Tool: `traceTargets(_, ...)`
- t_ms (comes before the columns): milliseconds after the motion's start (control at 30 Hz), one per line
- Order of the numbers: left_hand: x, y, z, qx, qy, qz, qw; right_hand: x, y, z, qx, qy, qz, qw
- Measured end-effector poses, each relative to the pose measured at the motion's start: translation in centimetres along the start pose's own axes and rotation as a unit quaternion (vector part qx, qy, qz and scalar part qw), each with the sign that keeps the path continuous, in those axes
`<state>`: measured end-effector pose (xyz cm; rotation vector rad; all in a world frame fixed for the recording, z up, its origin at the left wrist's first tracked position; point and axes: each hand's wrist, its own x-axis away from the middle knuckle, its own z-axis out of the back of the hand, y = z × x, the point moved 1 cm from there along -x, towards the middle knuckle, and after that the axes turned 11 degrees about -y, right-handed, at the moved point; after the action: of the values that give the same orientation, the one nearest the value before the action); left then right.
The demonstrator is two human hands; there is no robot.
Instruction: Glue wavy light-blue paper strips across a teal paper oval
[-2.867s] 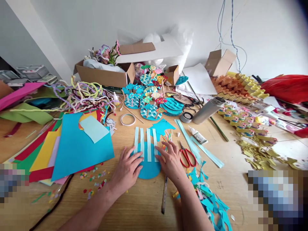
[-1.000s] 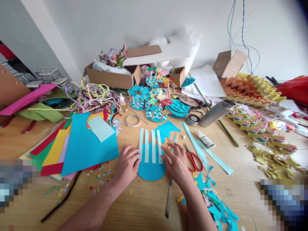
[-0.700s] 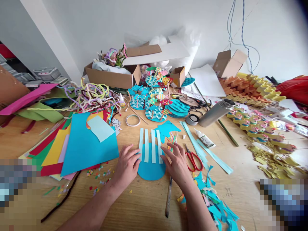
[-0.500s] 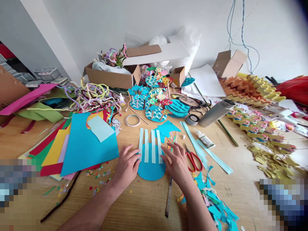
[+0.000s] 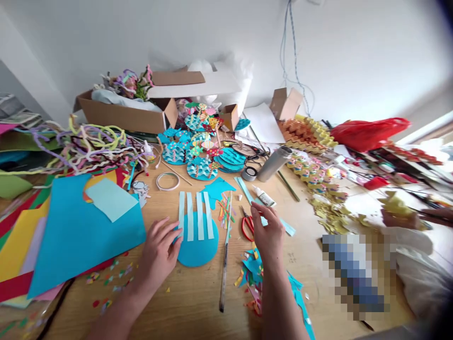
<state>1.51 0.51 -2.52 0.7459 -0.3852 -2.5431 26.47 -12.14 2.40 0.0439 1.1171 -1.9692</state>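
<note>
A round blue paper disc point(image 5: 197, 253) lies on the wooden table, with several pale blue paper strips point(image 5: 190, 217) side by side across its upper half and past its far edge. At the disc's left side is my left hand point(image 5: 159, 248), open, its fingertips at the leftmost strip. My right hand point(image 5: 269, 233) hovers over the red-handled scissors point(image 5: 247, 227), holding nothing that I can see, fingers loosely apart. Longer pale blue strips point(image 5: 288, 227) lie partly hidden beneath that hand. A white glue bottle point(image 5: 264, 196) rests just beyond its fingers.
Stacked coloured paper point(image 5: 88, 241) covers the left side. A pen-like stick point(image 5: 223, 278) and blue scraps point(image 5: 253, 267) lie right of the disc. Behind stand finished paper ornaments point(image 5: 201, 168), a tape roll point(image 5: 168, 181), a metal flask point(image 5: 275, 164) and a cardboard box point(image 5: 120, 113).
My right hand has left the disc's right edge and moved right, over the scissors and long strips. My left hand stays beside the disc. The view has turned to the right.
</note>
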Motion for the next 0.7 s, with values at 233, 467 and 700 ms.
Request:
traceTargets(233,0.2,-0.5,-0.4,0.004,0.026,-0.023,0.999,-1.6,2.3,4.2,0.105,-0.058,-0.062,0.991)
traceTargets(467,0.3,-0.5,-0.6,0.004,0.051,-0.034,0.998,-3.9,3.1,5.3,0.193,-0.188,-0.083,0.960)
traceTargets(700,0.1,-0.6,-0.4,0.012,0.061,-0.030,0.998,-3.3,0.5,2.8,0.229,-0.337,-0.021,0.913)
